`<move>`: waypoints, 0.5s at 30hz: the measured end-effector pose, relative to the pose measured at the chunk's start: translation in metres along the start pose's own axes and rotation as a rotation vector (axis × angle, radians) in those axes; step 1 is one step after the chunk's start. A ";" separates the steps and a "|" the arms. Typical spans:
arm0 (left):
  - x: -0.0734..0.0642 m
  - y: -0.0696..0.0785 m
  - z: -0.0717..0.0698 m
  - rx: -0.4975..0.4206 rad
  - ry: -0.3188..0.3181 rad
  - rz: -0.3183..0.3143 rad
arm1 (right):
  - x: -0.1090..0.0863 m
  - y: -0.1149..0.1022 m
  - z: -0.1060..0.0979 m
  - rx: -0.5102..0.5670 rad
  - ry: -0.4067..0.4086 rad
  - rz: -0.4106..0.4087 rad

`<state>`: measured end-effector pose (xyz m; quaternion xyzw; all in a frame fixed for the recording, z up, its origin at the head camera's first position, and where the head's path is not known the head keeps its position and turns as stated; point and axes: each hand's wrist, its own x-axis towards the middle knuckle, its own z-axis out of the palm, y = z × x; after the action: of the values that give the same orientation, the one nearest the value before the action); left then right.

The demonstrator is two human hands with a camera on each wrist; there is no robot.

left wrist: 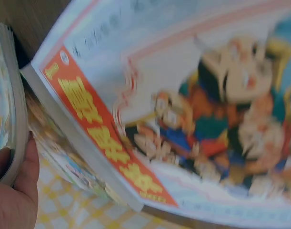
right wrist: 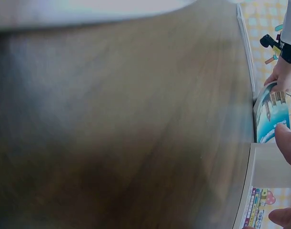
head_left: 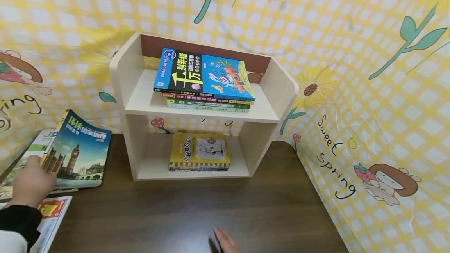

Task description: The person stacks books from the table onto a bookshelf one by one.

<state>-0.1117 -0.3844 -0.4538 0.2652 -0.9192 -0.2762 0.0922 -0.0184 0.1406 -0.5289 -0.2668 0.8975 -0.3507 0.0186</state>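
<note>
At the left of the head view my left hand [head_left: 33,180] pinches a blue magazine-like book [head_left: 88,147] with a clock tower on its cover. The book is tilted up by its left side, above other books. In the left wrist view the fingers [left wrist: 28,171] and thumb hold its edge, beside a blurred comic-style book [left wrist: 183,119] with an orange title strip. My right hand [head_left: 226,241] shows only partly at the bottom of the head view, over the table with nothing held. Its spread fingertips [right wrist: 286,143] appear at the right wrist view's edge.
A two-tier wooden shelf [head_left: 128,143] stands on the dark table [head_left: 147,210]. Its upper level holds a stack of books [head_left: 225,75], its lower level a yellow stack [head_left: 200,151]. Left lie a pale book [head_left: 40,141] and a white-edged book [head_left: 59,216]. Yellow checked cloth [head_left: 351,108] surrounds the table.
</note>
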 end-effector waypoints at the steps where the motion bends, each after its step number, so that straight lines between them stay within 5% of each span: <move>1: -0.002 -0.001 0.000 -0.019 0.013 0.016 | 0.002 -0.001 -0.002 0.021 -0.002 -0.017; 4: -0.010 -0.004 0.001 -0.096 0.038 0.010 | 0.012 -0.008 -0.010 0.058 -0.022 -0.036; 11: -0.035 -0.004 0.002 -0.259 0.057 -0.090 | 0.048 -0.032 -0.025 0.308 -0.240 0.367; 15: -0.057 -0.001 -0.001 -0.344 0.054 -0.130 | 0.070 -0.036 -0.024 0.276 -0.215 0.313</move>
<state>-0.0632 -0.3550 -0.4554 0.3118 -0.8365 -0.4274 0.1429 -0.0666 0.0991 -0.4767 -0.1552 0.8644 -0.4325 0.2044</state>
